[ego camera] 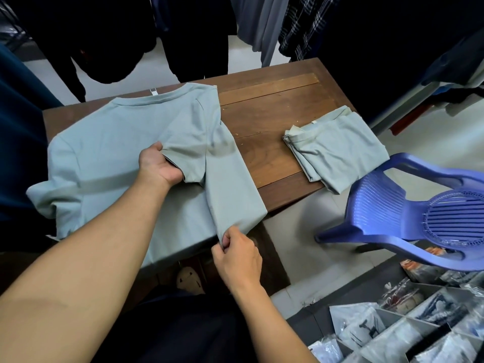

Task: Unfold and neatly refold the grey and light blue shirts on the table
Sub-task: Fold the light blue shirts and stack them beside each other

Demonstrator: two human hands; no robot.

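Dark wooden surface (pixel 275 121) carries the light blue shirt (pixel 117 142), right side folded inward; left hand (pixel 159 166) has its grip clamped on the sleeve (pixel 191 158), right hand (pixel 237 254) pinches the hem (pixel 235 224); that folded edge wants keeping straight and taut.

Counts: 2 shirts, 2 hands, 1 table (pixel 275 106), 1 chair (pixel 379 203).
Shirts = spread shirt (pixel 117 142) + folded shirt (pixel 337 145); left hand (pixel 159 166), right hand (pixel 238 255); hung clothes (pixel 301 27) maybe 5+, too dark to count.
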